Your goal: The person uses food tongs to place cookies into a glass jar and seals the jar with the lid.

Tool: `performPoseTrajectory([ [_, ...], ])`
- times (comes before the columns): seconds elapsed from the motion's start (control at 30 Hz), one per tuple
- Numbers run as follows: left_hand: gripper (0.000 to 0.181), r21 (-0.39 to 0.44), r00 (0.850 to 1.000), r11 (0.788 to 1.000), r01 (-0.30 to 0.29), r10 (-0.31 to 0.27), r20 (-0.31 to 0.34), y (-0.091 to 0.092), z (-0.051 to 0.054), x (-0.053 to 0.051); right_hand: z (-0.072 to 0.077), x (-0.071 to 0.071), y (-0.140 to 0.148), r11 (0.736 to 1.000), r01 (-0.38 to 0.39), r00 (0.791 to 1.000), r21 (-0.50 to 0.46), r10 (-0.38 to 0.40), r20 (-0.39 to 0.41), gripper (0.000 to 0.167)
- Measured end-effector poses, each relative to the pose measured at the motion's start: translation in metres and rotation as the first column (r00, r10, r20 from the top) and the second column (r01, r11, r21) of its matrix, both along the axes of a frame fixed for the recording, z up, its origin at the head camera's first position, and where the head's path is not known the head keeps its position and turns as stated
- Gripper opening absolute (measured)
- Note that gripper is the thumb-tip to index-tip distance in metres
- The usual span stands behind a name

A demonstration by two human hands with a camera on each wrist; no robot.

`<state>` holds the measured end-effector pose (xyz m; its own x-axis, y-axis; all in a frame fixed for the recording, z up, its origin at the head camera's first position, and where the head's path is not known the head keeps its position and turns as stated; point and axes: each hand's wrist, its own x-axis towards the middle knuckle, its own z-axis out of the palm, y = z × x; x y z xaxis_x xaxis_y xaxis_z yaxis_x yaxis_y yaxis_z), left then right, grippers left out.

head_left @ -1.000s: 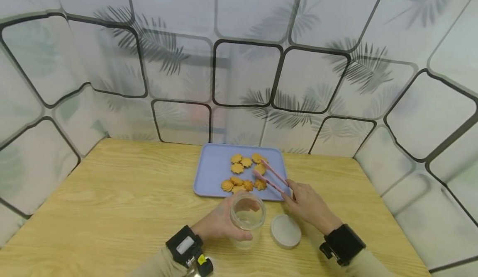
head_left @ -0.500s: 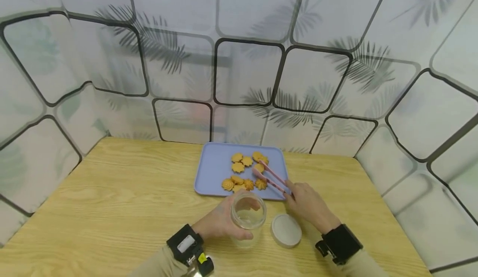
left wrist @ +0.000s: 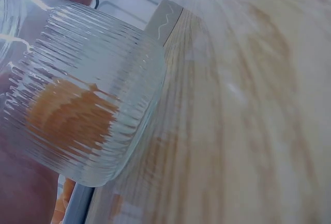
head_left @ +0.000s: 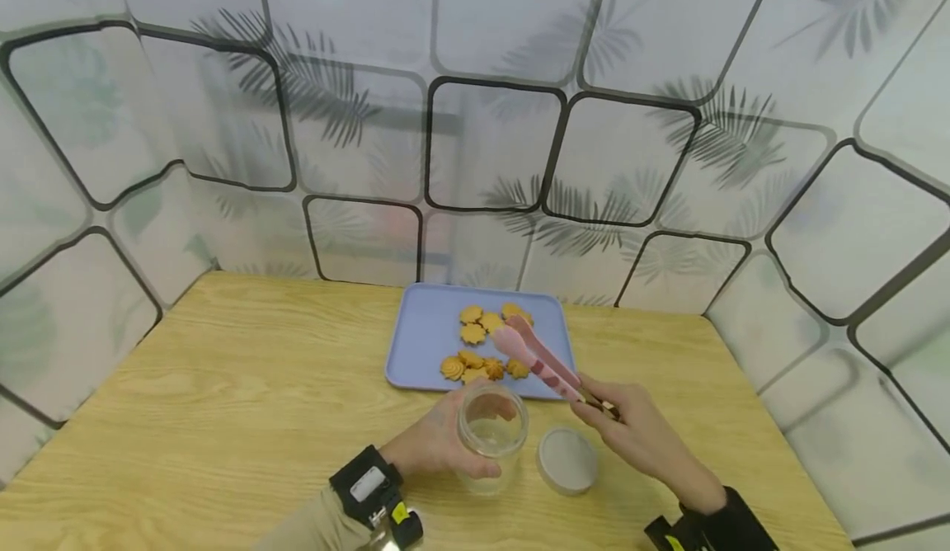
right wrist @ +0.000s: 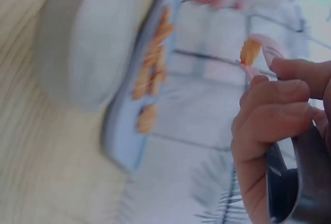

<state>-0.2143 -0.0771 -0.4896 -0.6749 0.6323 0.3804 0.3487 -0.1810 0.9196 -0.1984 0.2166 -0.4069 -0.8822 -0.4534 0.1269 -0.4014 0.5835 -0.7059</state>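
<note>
My left hand [head_left: 441, 442] grips an uncapped glass jar [head_left: 491, 444] standing on the table. In the left wrist view an orange-brown shape shows through the ribbed jar [left wrist: 124, 53]; I cannot tell whether it lies inside or behind. My right hand [head_left: 631, 427] holds pink tongs [head_left: 545, 363] above the tray's right part. The right wrist view shows a cookie [right wrist: 250, 52] pinched between the tongs' tips; from the head view it is hidden. Several golden cookies [head_left: 472, 334] lie on the blue tray [head_left: 423, 328], in a back and a front group.
A round pale lid [head_left: 567, 460] lies on the wooden table [head_left: 260, 394], just right of the jar and below the right hand. Patterned curtains [head_left: 490, 147] enclose the table at the back and sides.
The tongs have closed on a cookie at the tray's right and lifted it, and the right hand has drawn back toward me. The left hand and jar stay in place.
</note>
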Motion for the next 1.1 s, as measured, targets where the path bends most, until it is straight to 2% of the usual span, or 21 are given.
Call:
performPoseTrajectory([
  [0.07, 0.073, -0.004, 1.000, 1.000, -0.003, 0.003, -0.004, 0.000, 0.000, 0.000, 0.009, 0.011, 0.002, 0.998, -0.032, 0.997, -0.054, 0.036, 0.061, 0.050],
  [0.17, 0.075, -0.018, 1.000, 1.000, 0.001, 0.000, 0.018, 0.001, 0.001, 0.001, 0.019, 0.028, 0.007, 0.990, -0.087, 0.990, -0.108, 0.098, 0.102, 0.047],
  [0.27, 0.080, -0.038, 0.999, 0.999, -0.006, 0.008, 0.051, 0.001, 0.002, 0.003, 0.024, 0.042, 0.013, 0.982, -0.144, 0.985, -0.123, 0.154, 0.072, 0.043],
  [0.4, 0.093, -0.097, 0.995, 0.994, -0.042, 0.051, 0.087, -0.002, 0.003, 0.005, 0.023, 0.054, 0.016, 0.977, -0.196, 0.980, -0.084, 0.197, 0.000, 0.037],
  [0.47, 0.096, -0.124, 0.993, 0.991, -0.055, 0.068, 0.101, -0.003, 0.004, 0.005, 0.020, 0.057, 0.017, 0.973, -0.221, 0.975, -0.069, 0.219, -0.043, 0.033],
  [0.7, 0.086, -0.110, 0.995, 0.993, -0.051, 0.060, 0.085, -0.002, 0.004, 0.003, 0.012, 0.059, 0.020, 0.953, -0.299, 0.945, -0.050, 0.288, -0.156, 0.037],
  [0.9, 0.087, -0.101, 0.993, 0.994, -0.042, 0.053, 0.105, -0.003, 0.006, 0.003, 0.014, 0.059, 0.019, 0.949, -0.314, 0.941, -0.034, 0.307, -0.141, 0.039],
  [1.1, 0.085, -0.048, 0.996, 0.999, -0.006, 0.010, 0.091, -0.002, 0.006, 0.002, 0.018, 0.061, 0.020, 0.964, -0.267, 0.963, -0.024, 0.266, -0.034, 0.042],
])
